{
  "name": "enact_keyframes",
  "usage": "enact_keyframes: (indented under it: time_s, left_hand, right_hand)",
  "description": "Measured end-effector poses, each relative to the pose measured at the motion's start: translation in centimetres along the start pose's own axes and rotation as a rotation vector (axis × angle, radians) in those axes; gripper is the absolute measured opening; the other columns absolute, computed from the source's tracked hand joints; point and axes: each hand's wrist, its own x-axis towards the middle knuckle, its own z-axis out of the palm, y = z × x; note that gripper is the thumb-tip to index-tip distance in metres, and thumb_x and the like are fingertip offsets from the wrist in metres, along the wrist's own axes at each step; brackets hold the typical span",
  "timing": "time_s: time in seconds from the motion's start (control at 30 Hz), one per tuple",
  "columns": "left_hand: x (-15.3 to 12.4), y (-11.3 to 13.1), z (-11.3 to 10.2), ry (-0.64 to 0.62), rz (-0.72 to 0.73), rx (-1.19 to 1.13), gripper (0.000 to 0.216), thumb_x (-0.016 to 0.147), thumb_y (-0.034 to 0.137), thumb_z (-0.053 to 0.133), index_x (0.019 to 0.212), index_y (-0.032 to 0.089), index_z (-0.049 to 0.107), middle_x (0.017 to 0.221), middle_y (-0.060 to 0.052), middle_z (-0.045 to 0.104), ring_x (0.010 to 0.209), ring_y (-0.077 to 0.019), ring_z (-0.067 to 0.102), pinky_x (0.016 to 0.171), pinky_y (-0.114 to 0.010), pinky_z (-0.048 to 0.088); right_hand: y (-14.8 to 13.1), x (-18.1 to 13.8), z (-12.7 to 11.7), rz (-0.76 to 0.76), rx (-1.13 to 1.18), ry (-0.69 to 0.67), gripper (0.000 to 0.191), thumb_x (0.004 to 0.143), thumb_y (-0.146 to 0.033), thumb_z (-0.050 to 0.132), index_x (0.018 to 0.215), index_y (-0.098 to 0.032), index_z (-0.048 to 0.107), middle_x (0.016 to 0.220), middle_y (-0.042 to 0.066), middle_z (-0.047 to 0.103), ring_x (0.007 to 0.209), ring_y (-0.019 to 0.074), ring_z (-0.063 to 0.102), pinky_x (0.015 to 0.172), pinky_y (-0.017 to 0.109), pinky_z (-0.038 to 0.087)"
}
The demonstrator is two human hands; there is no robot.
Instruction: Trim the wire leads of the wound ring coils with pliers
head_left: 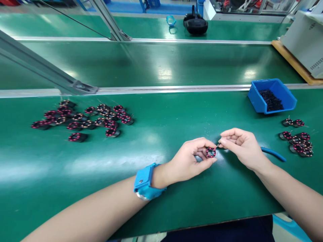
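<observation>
My left hand (189,159) pinches a small round coil part (211,152), black with pink windings, just above the green table mat (156,141). A blue wrist strap (145,183) wraps my left wrist. My right hand (242,146) is closed in a pinch on a thin wire lead (218,145) that sticks out of the part's right side. Both hands meet near the table's front middle.
Several similar coil parts (83,119) lie in a heap at the left, and a smaller group (299,139) at the right. A blue bin (271,95) of small black pieces stands at the right rear. A blue-handled tool (274,154) lies behind my right hand.
</observation>
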Motion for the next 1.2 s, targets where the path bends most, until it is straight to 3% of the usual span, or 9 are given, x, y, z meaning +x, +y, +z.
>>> enact_keyframes:
  time_s: [0.57,0.73,1.2]
  left_hand:
    - [0.1,0.1,0.0,-0.007,0.016,0.003,0.024,0.081,0.023,0.066,0.102,0.011,0.062,0.091,-0.008,0.064,0.075,-0.0136,0.064,0.067,-0.025,0.055]
    - [-0.1,-0.1,0.0,-0.013,0.050,-0.004,0.022,0.082,0.021,0.065,0.101,0.010,0.061,0.091,-0.008,0.063,0.075,-0.0138,0.064,0.068,-0.026,0.056]
    - [-0.1,-0.2,0.0,-0.022,0.075,0.009,0.025,0.082,0.020,0.064,0.104,0.008,0.061,0.093,-0.010,0.064,0.074,-0.0143,0.064,0.068,-0.028,0.056]
  right_hand:
    - [0.1,-0.2,0.0,-0.012,-0.020,-0.031,0.030,0.066,-0.038,0.081,0.081,-0.016,0.066,0.069,0.003,0.071,0.064,0.0154,0.069,0.064,0.028,0.057]
    - [0.2,-0.6,0.1,-0.077,-0.135,-0.033,0.030,0.065,-0.035,0.081,0.084,-0.015,0.067,0.076,0.006,0.074,0.067,0.0159,0.069,0.064,0.028,0.058]
    - [-0.3,-1.2,-0.8,-0.306,-0.489,-0.169,0.014,0.081,-0.019,0.065,0.094,-0.016,0.067,0.077,0.003,0.072,0.069,0.0130,0.068,0.069,0.027,0.057]
